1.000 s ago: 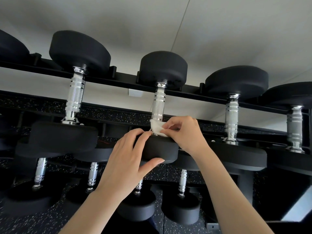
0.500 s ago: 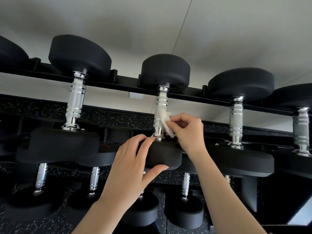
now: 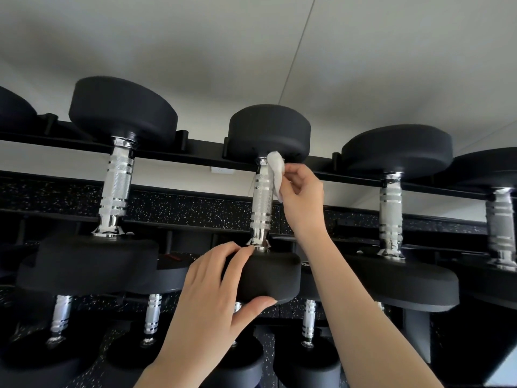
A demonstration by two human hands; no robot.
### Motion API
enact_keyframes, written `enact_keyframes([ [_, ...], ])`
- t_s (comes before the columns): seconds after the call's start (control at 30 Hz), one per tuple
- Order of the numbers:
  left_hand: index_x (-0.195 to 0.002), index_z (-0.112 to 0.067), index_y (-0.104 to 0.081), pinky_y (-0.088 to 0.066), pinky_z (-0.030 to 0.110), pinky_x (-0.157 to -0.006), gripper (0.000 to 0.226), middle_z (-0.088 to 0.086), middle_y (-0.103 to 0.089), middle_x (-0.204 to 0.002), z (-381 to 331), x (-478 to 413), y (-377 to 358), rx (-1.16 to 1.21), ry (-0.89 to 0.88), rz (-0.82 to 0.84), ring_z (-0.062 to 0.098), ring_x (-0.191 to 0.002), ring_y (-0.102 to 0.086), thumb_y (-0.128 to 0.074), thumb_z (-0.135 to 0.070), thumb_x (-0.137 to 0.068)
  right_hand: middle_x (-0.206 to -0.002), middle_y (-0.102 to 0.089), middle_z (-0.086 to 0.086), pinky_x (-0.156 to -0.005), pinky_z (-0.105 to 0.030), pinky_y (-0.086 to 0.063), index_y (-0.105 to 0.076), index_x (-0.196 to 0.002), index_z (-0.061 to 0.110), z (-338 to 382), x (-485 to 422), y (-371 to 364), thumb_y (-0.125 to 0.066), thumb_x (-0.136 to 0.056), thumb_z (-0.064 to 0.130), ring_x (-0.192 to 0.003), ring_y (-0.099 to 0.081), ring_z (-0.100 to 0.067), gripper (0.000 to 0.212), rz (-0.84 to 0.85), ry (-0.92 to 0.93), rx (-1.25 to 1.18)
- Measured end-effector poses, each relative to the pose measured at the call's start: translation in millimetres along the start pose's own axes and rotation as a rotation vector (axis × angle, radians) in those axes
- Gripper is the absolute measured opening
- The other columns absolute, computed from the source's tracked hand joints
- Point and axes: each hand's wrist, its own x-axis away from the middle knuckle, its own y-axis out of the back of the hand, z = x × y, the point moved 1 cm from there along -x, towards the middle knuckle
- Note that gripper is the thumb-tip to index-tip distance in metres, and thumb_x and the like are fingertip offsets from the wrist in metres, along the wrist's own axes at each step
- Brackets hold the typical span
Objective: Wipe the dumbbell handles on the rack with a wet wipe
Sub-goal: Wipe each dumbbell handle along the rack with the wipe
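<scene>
- The right hand [image 3: 300, 191] pinches a white wet wipe [image 3: 275, 169]. Its grip is clamped on the wipe, between the thumb and the curled fingers.
- The wet wipe touches the far end of the chrome handle [image 3: 261, 204] of the middle dumbbell [image 3: 272, 275]. It sits on the handle's right side, just under the far black head.
- The left hand [image 3: 211, 301] holds the near head of the same dumbbell. The fingers curl over its top edge close to the chrome collar and the thumb presses from below, so this grip is closed around the head.
- The far head of the middle dumbbell sits on the black rail of the rack [image 3: 195, 156], between small black stops.
- A larger dumbbell [image 3: 117, 189] lies to the left and another one [image 3: 391, 211] to the right. Both are apart from the hands, and one more is cut off at the right edge.
- On a lower row there are more dumbbells with short chrome handles [image 3: 152, 315]; they are partly hidden behind the upper ones.
- Behind the rack there is a black surface with small white speckles [image 3: 201, 205] (I cannot tell if it is floor or wall covering).
- Above it is a pale wall with a white socket plate [image 3: 222, 170]. A thin dark line [image 3: 296, 51] runs across the pale area higher up.
</scene>
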Motion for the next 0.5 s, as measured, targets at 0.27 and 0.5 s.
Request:
enact_keyframes([
  [0.27, -0.129, -0.015, -0.047, -0.035, 0.033, -0.095, 0.062, 0.005, -0.051, -0.122, 1.2, -0.6, -1.5, 0.004, -0.006, -0.01, 0.02, -0.111, -0.048, -0.04, -0.062, -0.089, -0.104, -0.068, -0.004, -0.078, -0.039, -0.05, -0.049, -0.105, 0.026, -10.3, -3.4, -3.0, -0.046, -0.095, 0.007, -0.092, -0.062, -0.022, 0.022, 0.18, -0.134, -0.178],
  [0.5, -0.129, -0.016, -0.046, -0.034, 0.033, -0.097, 0.062, 0.005, -0.05, -0.122, 1.8, -1.3, -3.2, 0.001, -0.018, -0.021, 0.02, -0.112, -0.048, -0.033, -0.064, -0.092, -0.115, -0.063, -0.013, -0.097, -0.054, -0.044, -0.042, -0.114, 0.012, -7.2, -7.8, -3.0, -0.035, -0.094, -0.009, -0.106, -0.062, -0.035, 0.03, 0.33, -0.229, -0.528],
])
